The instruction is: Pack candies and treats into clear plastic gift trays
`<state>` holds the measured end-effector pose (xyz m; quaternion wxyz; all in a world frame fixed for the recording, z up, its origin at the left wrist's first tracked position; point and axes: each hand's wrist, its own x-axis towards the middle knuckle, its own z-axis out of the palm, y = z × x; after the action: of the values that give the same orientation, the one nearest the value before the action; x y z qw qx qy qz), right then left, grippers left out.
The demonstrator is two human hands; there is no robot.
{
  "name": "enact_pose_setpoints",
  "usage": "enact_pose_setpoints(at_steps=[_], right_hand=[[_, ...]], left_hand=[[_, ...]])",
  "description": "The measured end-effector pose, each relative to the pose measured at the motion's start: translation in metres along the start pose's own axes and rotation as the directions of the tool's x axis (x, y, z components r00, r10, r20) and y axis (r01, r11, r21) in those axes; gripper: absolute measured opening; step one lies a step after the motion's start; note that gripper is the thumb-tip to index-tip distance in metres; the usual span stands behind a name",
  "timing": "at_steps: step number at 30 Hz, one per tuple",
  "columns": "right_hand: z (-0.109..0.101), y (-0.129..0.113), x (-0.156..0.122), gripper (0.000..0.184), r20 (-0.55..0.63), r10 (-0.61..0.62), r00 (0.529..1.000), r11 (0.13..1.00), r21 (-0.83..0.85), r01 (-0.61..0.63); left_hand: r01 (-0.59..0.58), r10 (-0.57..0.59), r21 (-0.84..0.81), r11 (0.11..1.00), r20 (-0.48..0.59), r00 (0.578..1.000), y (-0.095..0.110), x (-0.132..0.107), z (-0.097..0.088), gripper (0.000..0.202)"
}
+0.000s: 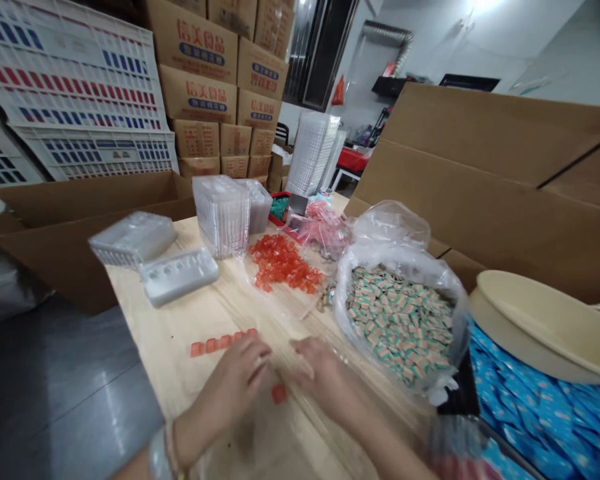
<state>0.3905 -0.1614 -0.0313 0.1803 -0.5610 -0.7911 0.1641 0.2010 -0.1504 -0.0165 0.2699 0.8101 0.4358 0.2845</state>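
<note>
My left hand (pixel 237 373) is at the right end of a row of small orange-red square pieces (pixel 211 345) on the wooden table. Its fingers curl together, and whatever they may hold is hidden. Across from it, my right hand (pixel 323 373) hovers over the table with fingers bent and the thumb apart; nothing shows between them, though the hand is slightly blurred. A single orange-red piece (pixel 279 394) lies between the two hands. Farther back is a loose pile of the same orange-red pieces (pixel 283 263) on a clear plastic sheet.
Right of the pile stands a clear plastic bag (pixel 343 313) full of small green-and-tan packets (pixel 403 323). Clear plastic trays (pixel 180 275) are stacked at the table's back left. A cream basin (pixel 545 327) rests over blue packets (pixel 520 400). Cardboard boxes (pixel 195 100) rise behind.
</note>
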Motion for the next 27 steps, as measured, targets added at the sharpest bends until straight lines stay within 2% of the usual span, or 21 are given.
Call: enact_pose_setpoints(at_steps=[3, 5, 7, 9, 12, 15, 19, 20, 22, 23, 24, 26, 27], right_hand=[[-0.027, 0.035, 0.046, 0.022, -0.149, 0.154, 0.977, 0.987, -0.015, -0.158], [-0.034, 0.056, 0.081, 0.021, -0.18, 0.247, 0.952, 0.964, -0.052, -0.26], [-0.029, 0.073, 0.109, 0.023, -0.2, 0.305, 0.931, 0.945, -0.062, -0.322], [-0.02, 0.085, 0.123, 0.022, -0.208, 0.335, 0.919, 0.934, -0.052, -0.353], [-0.009, 0.094, 0.125, 0.024, -0.219, 0.344, 0.913, 0.935, -0.008, -0.354], [-0.012, 0.097, 0.118, 0.027, -0.247, 0.324, 0.913, 0.946, 0.089, -0.312], [-0.016, 0.084, 0.094, 0.021, -0.267, 0.358, 0.895, 0.918, 0.276, -0.285], [-0.014, 0.075, 0.082, 0.019, -0.266, 0.371, 0.89, 0.901, 0.336, -0.275], [-0.005, 0.05, 0.053, 0.014, -0.244, 0.383, 0.891, 0.835, 0.504, -0.221], [0.0, 0.035, 0.036, 0.011, -0.226, 0.381, 0.897, 0.773, 0.609, -0.175], [0.006, 0.019, 0.018, 0.009, -0.188, 0.358, 0.915, 0.71, 0.691, -0.136], [0.018, -0.01, -0.012, 0.009, -0.119, 0.272, 0.955, 0.678, 0.728, -0.102], [0.024, -0.021, -0.023, 0.011, -0.101, 0.214, 0.972, 0.706, 0.703, -0.082]], left_hand=[[-0.05, 0.05, 0.067, 0.996, 0.005, 0.999, -0.009, 0.07, 0.0, 0.014], [-0.045, 0.04, 0.152, 0.987, 0.034, 0.999, -0.013, 0.118, 0.016, 0.017], [-0.01, 0.004, 0.2, 0.98, 0.03, 1.0, -0.015, 0.155, 0.038, 0.019], [0.023, -0.027, 0.23, 0.973, 0.016, 0.999, -0.019, 0.177, 0.06, 0.021], [0.044, -0.046, 0.252, 0.967, 0.001, 0.999, -0.025, 0.186, 0.079, 0.022], [0.03, -0.033, 0.237, 0.971, 0.008, 0.999, -0.026, 0.181, 0.079, 0.02], [0.033, -0.033, 0.195, 0.98, -0.008, 0.999, -0.02, 0.162, 0.053, 0.015], [0.051, -0.047, 0.136, 0.989, -0.029, 0.998, -0.018, 0.151, 0.044, 0.014], [0.135, -0.147, -0.134, 0.982, -0.078, 0.986, -0.013, 0.118, 0.024, 0.01], [0.199, -0.237, -0.329, 0.923, -0.08, 0.968, -0.011, 0.096, 0.015, 0.01], [0.27, -0.347, -0.528, 0.806, -0.051, 0.937, -0.009, 0.072, 0.006, 0.013], [0.4, -0.538, -0.782, 0.478, 0.099, 0.837, -0.004, 0.021, -0.006, 0.018], [0.436, -0.605, -0.848, 0.301, 0.184, 0.775, -0.001, -0.003, -0.008, 0.021]])
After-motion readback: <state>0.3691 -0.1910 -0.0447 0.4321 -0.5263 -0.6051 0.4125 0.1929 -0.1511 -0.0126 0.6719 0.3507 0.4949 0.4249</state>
